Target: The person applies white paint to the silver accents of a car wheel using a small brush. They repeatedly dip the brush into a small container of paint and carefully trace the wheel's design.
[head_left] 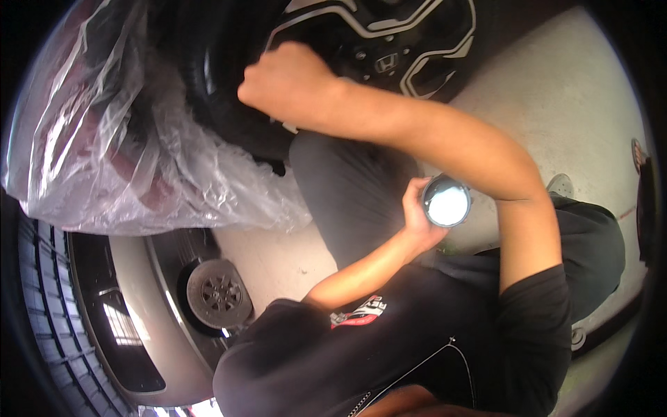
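Observation:
My left hand (419,215) wraps round a short cylinder with a dark rim and a bright bluish-white round top (447,205). Whether that top is a lid, contents or a lamp face, I cannot tell. My right arm reaches across above it, over my bent knee. At its end my right hand (286,80) is closed in a fist at the black tire (233,90) of a car wheel. Anything within those fingers is hidden. Beside the fist is the wheel's black and silver alloy rim (389,35), partly covered by my forearm.
Clear plastic sheeting (208,181) drapes over the dark red car body at left. A second, light-coloured car (135,278) with a spoked wheel (220,293) stands at lower left. Pale concrete floor (556,90) runs to the right, with a sandaled foot (638,154) at its edge.

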A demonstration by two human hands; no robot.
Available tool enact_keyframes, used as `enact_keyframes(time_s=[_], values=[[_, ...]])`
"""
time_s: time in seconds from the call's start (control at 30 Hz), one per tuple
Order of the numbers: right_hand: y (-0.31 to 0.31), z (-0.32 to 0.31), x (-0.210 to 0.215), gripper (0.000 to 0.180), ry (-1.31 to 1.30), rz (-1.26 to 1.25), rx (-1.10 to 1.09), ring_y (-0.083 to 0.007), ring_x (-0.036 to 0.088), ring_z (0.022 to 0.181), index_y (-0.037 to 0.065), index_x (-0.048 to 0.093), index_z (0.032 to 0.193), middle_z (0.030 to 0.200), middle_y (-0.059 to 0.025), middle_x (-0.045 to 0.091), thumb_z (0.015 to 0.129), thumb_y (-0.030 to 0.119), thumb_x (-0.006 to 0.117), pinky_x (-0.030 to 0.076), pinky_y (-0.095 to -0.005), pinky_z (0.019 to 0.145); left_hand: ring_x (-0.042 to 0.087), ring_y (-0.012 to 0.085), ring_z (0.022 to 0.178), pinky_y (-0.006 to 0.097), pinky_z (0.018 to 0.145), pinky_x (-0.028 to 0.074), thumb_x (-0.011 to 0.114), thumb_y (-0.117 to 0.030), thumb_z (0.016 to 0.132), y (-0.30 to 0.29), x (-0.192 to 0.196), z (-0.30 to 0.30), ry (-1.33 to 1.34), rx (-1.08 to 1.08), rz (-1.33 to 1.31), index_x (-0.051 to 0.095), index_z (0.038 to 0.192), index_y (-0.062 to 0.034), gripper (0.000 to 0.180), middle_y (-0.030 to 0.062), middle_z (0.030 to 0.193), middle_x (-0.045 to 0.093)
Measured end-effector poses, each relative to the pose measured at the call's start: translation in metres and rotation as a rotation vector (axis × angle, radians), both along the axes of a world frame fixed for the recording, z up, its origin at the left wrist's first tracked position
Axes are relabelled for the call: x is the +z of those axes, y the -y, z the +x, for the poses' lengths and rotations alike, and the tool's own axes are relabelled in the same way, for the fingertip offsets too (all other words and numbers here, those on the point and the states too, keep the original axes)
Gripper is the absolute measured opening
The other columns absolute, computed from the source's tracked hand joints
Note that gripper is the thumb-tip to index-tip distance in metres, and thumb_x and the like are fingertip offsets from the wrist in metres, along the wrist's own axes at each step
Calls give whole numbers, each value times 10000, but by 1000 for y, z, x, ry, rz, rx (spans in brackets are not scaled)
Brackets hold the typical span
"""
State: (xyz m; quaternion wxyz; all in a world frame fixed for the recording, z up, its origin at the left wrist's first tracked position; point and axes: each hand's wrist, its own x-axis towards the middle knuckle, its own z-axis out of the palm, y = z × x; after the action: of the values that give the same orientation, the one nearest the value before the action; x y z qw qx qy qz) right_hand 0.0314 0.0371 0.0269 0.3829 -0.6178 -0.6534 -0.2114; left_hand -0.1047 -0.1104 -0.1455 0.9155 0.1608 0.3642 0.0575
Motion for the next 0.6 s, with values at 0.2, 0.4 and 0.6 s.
enact_keyframes(time_s=[0.2, 0.4, 0.6], values=[[17, 24, 17, 60, -56, 81, -78, -253, 757, 775, 138, 741, 727, 791, -72, 744, 761, 139, 692, 579, -362, 572, 692, 311, 941, 427, 656, 566, 437, -523, 886, -6, 5, -16, 30, 77, 3, 615, 1213, -100, 564, 144, 1087, 695], [-8, 24, -27, 71, 53, 152, -50, -224, 723, 755, 146, 683, 686, 710, -24, 703, 752, 171, 673, 568, -366, 558, 686, 304, 957, 428, 665, 563, 451, -543, 876, 0, 8, -7, 28, -1, 1, 621, 1189, -107, 562, 139, 1093, 685], [-21, 11, -46, 71, 151, 175, -10, -168, 696, 771, 158, 667, 707, 685, 23, 661, 762, 197, 646, 561, -334, 558, 689, 303, 950, 427, 670, 557, 458, -546, 870, -1, 9, -2, 1, 47, -19, 618, 1189, -110, 563, 126, 1096, 690]])
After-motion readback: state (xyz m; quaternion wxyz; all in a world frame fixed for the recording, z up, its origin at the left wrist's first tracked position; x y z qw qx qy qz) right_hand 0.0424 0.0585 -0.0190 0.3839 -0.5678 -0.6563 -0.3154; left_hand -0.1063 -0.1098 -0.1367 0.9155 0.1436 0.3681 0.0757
